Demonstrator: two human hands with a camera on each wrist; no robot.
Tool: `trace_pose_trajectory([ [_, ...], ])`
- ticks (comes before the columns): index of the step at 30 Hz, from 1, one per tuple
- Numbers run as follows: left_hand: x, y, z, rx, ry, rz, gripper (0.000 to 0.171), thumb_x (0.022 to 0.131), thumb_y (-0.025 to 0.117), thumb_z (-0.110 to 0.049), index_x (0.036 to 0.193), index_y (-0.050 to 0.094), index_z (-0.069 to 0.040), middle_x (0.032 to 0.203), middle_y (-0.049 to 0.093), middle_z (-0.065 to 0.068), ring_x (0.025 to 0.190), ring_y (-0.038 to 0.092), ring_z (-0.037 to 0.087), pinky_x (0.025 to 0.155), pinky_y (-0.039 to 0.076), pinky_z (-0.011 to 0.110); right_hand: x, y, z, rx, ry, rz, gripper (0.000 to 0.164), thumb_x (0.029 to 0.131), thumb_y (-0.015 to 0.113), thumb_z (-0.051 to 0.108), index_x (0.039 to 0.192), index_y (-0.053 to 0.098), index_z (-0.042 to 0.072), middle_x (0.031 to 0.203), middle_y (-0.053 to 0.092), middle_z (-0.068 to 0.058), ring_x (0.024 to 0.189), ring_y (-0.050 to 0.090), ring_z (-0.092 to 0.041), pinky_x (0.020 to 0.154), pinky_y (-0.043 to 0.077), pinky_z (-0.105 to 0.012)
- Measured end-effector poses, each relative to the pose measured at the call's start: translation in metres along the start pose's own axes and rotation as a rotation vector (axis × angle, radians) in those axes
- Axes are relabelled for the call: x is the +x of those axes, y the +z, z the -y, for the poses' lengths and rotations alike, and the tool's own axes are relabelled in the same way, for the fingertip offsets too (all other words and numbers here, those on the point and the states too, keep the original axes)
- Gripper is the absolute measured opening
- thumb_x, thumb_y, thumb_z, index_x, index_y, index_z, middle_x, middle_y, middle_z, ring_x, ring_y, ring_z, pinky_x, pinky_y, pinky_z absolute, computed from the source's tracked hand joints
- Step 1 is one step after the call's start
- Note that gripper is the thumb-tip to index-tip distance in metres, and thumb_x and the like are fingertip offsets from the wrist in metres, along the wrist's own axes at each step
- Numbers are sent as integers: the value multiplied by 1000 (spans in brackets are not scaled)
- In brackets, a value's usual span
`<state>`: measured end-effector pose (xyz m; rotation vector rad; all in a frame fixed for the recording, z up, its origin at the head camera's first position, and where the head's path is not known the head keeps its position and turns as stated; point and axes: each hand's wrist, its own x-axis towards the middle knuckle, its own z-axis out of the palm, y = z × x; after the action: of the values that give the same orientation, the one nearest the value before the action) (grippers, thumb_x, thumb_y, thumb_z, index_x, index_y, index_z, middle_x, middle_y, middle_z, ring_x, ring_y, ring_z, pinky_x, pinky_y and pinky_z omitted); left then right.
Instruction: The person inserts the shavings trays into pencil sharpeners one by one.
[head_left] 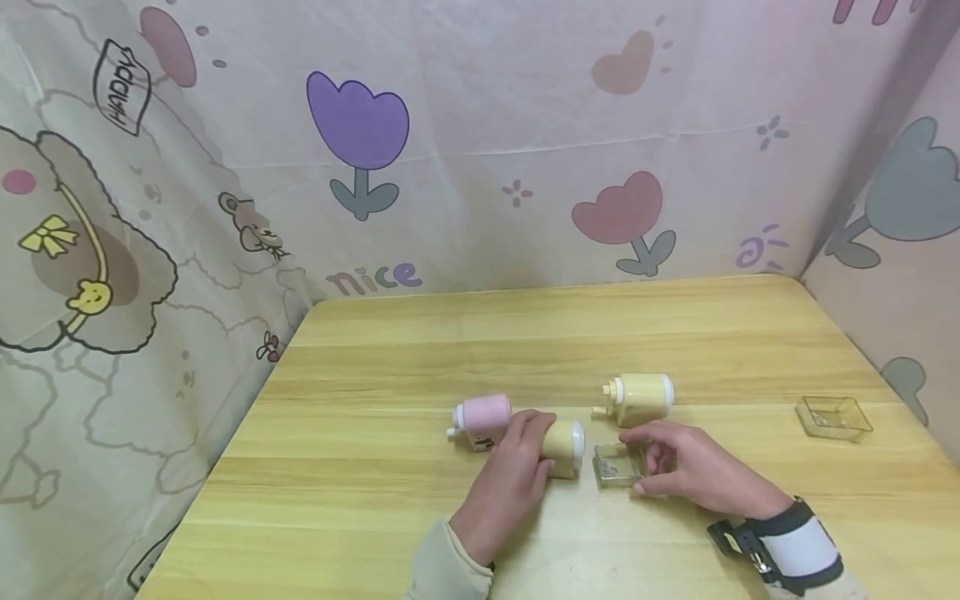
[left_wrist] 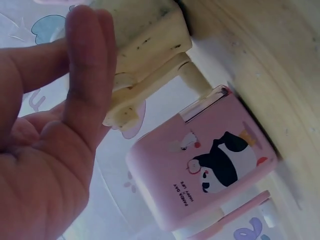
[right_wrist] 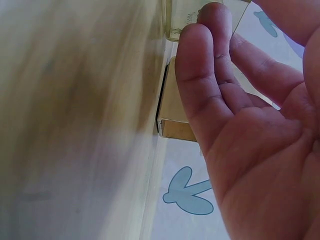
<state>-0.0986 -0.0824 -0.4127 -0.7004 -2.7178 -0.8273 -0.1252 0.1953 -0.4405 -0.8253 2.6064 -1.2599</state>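
Observation:
A yellow pencil sharpener (head_left: 566, 446) lies on its side on the wooden table (head_left: 375, 500). My left hand (head_left: 536, 442) holds its left end, thumb on top. In the left wrist view my straight fingers (left_wrist: 85, 75) lie against the yellow sharpener (left_wrist: 145, 50). A pink sharpener (head_left: 483, 417) with a panda print (left_wrist: 205, 165) lies just behind it. A small clear plastic tray (head_left: 615, 465) sits right of the yellow sharpener. My right hand (head_left: 645, 460) is at the tray's right edge, fingers loosely curved, with fingertips (right_wrist: 212, 20) at the clear tray (right_wrist: 181, 20).
A second yellow sharpener (head_left: 641, 398) lies behind my right hand. Another clear tray (head_left: 832, 417) sits near the table's right edge. Printed cloth walls (head_left: 480, 150) close in the table at the back and on both sides.

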Motion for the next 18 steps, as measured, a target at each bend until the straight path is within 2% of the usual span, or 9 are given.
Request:
trace_pose_trajectory([
  [9,-3,-1,0,-19,-17,2,53,85,67,-13,134,47,-10,131,50,10,112,56,22,92,48,30,0,0,1,-24,-4,1,63,72,79,39,125,57,14,80,57,6,71,53,-7,60,48,-26],
  [14,-4,0,1,-101,-66,69,59,84,65,-11,138,42,-9,136,46,12,91,55,11,75,47,18,-1,0,2,-46,-15,3,67,70,81,37,127,56,13,83,56,6,74,54,-8,62,49,-26],
  [16,-4,1,1,-119,-69,77,59,84,63,-9,138,41,-9,135,47,11,88,53,8,72,46,15,-1,0,2,-49,-28,2,67,70,81,34,128,55,13,84,56,6,75,54,-8,63,50,-26],
  [18,-4,2,2,-106,-52,63,57,84,61,-7,137,41,-8,133,48,10,94,54,10,75,47,16,-1,0,1,-43,-35,6,65,70,81,29,128,55,13,85,56,6,75,54,-8,63,50,-26],
])
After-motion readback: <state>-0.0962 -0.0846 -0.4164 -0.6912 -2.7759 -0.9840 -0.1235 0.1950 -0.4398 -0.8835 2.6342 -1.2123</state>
